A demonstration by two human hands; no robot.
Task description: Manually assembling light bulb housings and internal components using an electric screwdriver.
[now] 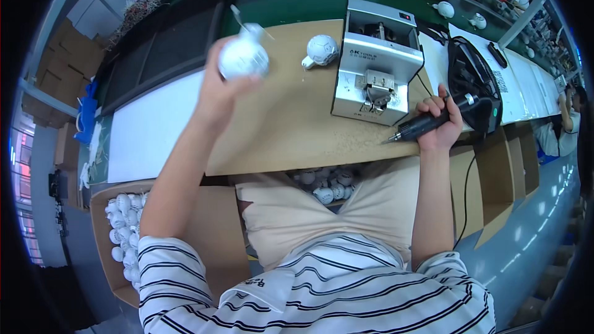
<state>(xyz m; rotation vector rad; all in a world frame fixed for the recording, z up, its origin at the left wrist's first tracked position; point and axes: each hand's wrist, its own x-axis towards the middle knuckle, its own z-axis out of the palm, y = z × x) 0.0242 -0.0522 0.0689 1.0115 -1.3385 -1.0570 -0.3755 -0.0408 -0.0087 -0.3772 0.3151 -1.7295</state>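
My left hand [224, 86] is raised over the left part of the brown board, its fingers wrapped round a white ball-shaped piece [245, 57] with a neck and thin wires on top; both are a little blurred. In my right hand [444, 125] lies a black electric screwdriver [427, 125], its bit pointing left over the board. A second white ball-shaped piece [322, 49], marked with dark lines, rests on the board [278, 130] between my hands. Beside it stands a silver machine [375, 62] with a metal block at its front, just left of the screwdriver.
A cardboard box [210, 222] of white balls stands left of my legs, and more balls [328, 192] sit below the board. Right of the machine lies a black bag [473, 80]. Beyond is a green conveyor belt [291, 6]. Other people work far left and far right.
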